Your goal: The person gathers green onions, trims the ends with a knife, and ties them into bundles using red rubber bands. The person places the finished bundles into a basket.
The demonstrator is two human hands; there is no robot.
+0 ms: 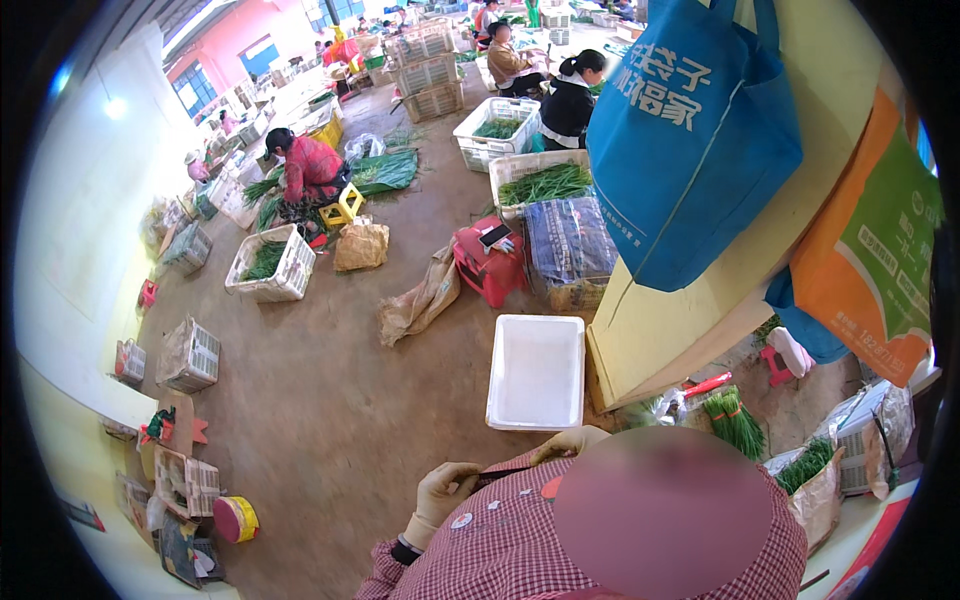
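Observation:
My left hand [442, 491], in a pale cream glove with a black band at the wrist, pinches a thin dark strap [501, 473] in front of my chest. The strap runs across my red-and-white checked garment [487, 555] towards my right hand [571, 444]. This hand is gloved too, and its bent fingers hold the strap's other end. A blurred patch hides part of my right side. Just beyond my hands, a white plastic crate [535, 371] sits on the floor. Small stickers [461, 520] mark the garment's front.
A blue bag [690, 165] and an orange-green bag [862, 247] hang by a yellow pillar [645, 337]. Bundled green stalks [733, 424] lie at right. Ahead are a red stool [491, 266] bearing a phone [495, 236], a sack [420, 296], a crate of greens [270, 262] and seated people.

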